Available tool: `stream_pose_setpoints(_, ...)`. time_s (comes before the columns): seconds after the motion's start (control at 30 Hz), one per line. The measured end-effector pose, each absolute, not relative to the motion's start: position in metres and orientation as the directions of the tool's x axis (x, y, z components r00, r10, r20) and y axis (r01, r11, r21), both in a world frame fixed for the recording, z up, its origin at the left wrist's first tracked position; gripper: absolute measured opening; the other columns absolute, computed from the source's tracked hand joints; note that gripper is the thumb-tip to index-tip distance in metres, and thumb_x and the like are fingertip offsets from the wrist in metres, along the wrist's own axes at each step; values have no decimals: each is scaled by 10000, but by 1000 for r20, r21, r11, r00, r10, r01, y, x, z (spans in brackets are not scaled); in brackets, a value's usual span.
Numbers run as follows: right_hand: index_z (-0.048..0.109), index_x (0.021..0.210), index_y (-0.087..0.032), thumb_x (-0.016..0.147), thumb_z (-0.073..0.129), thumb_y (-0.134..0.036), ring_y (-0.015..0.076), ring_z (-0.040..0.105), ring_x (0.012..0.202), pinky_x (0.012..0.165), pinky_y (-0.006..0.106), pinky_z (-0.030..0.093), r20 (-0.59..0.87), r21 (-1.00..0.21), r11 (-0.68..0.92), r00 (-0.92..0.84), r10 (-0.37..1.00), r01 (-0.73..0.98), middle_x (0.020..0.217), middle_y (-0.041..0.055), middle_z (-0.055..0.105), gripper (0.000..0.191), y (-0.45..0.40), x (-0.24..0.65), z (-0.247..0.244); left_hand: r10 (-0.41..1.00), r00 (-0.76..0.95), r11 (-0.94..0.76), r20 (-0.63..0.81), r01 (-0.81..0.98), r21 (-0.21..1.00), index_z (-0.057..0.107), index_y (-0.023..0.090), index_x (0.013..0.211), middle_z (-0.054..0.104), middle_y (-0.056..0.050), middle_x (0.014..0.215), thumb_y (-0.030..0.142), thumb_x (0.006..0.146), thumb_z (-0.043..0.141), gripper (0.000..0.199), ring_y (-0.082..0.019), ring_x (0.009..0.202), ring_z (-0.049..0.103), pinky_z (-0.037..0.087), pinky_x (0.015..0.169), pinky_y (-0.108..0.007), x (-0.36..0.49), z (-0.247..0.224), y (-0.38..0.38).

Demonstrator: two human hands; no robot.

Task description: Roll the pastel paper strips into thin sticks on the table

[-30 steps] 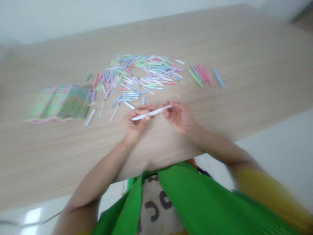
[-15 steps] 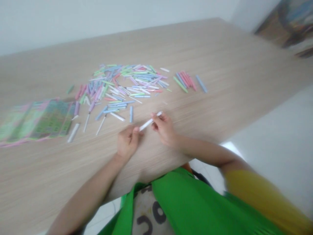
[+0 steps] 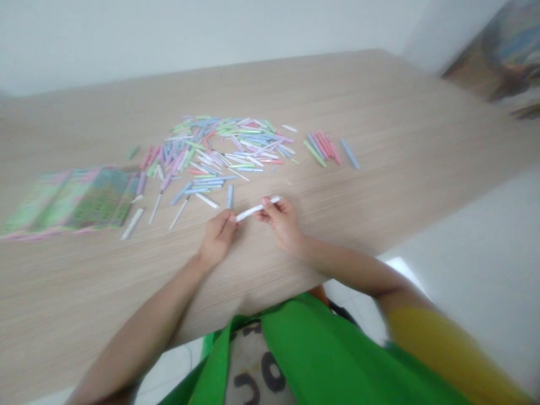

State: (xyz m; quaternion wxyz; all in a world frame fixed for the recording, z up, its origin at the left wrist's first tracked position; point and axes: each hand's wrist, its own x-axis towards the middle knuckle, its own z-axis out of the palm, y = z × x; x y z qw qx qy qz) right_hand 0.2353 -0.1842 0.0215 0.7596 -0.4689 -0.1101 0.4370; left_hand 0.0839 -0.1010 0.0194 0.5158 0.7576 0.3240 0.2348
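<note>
A slim white stick (image 3: 250, 212), too blurred to name more exactly, is held between my two hands above the table's near side. My left hand (image 3: 218, 236) pinches its left end between thumb and fingers. At its right end, the thumb and fingers of my right hand (image 3: 283, 220) close around it, and the tip shows past them. Just beyond my left hand, a short blue stick (image 3: 230, 197) lies on the table. Further away spreads a loose pile of sticks (image 3: 248, 138) in white, blue, green, pink and purple, some with thin pale rods poking out.
To the right of the pile lies a small row of pink, blue and green sticks (image 3: 324, 147), with a single blue stick (image 3: 350, 154) beside it. Flat green and pink printed packets (image 3: 71, 199) overlap at the left. A white stick (image 3: 133, 224) rests near them on the wooden table (image 3: 379, 185).
The view has shifted slightly. The white stick now lies at a flatter angle between my hands, and my left fingers have moved a little on its end. Both hands keep hold of it.
</note>
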Motion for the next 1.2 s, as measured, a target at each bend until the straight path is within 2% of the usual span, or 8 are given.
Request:
stream_pose_setpoints(0.13, 647, 758, -196, 543, 890, -508, 98, 654, 569, 609, 250, 595, -197, -862, 151, 595, 779, -483, 635, -50, 659, 450, -186, 241, 33, 563, 763, -689, 317, 222, 690, 598, 165, 932, 598, -47, 793, 377, 998, 434, 277, -178, 730, 555, 462, 727, -333, 77, 22, -88)
stream_pose_setpoints(0.27, 620, 717, -198, 589, 866, -533, 105, 621, 514, 504, 235, 519, -125, -951, 90, 633, 764, -297, 595, -37, 645, 435, -189, 243, 36, 438, 767, -824, 469, 135, 549, 643, 163, 883, 641, -132, 1036, 390, 985, 484, 296, -250, 1064, 596, 495, 947, -417, 77, 19, -75)
stream_pose_setpoints(0.37, 544, 659, -209, 615, 842, -576, 86, 542, 440, 424, 216, 406, -84, -983, 46, 657, 749, -178, 528, -49, 598, 475, -191, 241, 33, 459, 740, -826, 492, 152, 543, 685, 165, 880, 619, -159, 1251, 442, 956, 547, 318, -282, 1223, 560, 489, 1017, -454, 79, 14, -72)
stream_pose_setpoints(0.6, 493, 690, -227, 667, 812, -584, 97, 531, 443, 450, 226, 388, 5, -998, 48, 727, 686, -39, 500, -54, 578, 479, -195, 231, 31, 462, 775, -776, 432, 118, 619, 712, 172, 900, 689, -137, 973, 454, 940, 551, 327, -241, 964, 632, 499, 917, -384, 78, 16, -77)
stream_pose_setpoints(0.7, 483, 719, -235, 719, 787, -537, 114, 578, 478, 472, 235, 414, 28, -998, 66, 733, 679, -24, 537, -48, 602, 429, -198, 225, 32, 540, 797, -591, 272, 129, 796, 684, 174, 792, 647, -86, 735, 572, 948, 497, 466, -194, 738, 586, 468, 755, -318, 80, 18, -83)
stream_pose_setpoints(0.83, 459, 701, -246, 778, 760, -475, 108, 548, 467, 488, 248, 411, 139, -990, 93, 728, 671, 103, 514, -71, 549, 386, -204, 223, 33, 516, 855, -100, -49, 117, 988, 655, 164, 705, 486, 8, 482, 742, 852, 548, 605, -112, 463, 366, 289, 524, -272, 88, 13, -93)
stream_pose_setpoints(1.0, 439, 661, -248, 791, 768, -443, 89, 460, 429, 483, 253, 358, 194, -980, 104, 685, 703, 171, 467, -92, 475, 404, -201, 232, 31, 325, 924, 380, -201, 67, 923, 596, 170, 605, 330, 39, 372, 632, 756, 748, 510, -152, 503, 455, 351, 572, -290, 94, 8, -96)
stream_pose_setpoints(1.2, 397, 640, -241, 744, 800, -489, 57, 361, 390, 413, 233, 262, 90, -994, 108, 538, 838, -2, 467, -111, 415, 484, -189, 249, 20, 124, 937, 588, -326, 195, 785, 529, 159, 561, 266, 51, 392, 475, 819, 758, 467, -131, 514, 441, 363, 565, -268, 89, 16, -95)
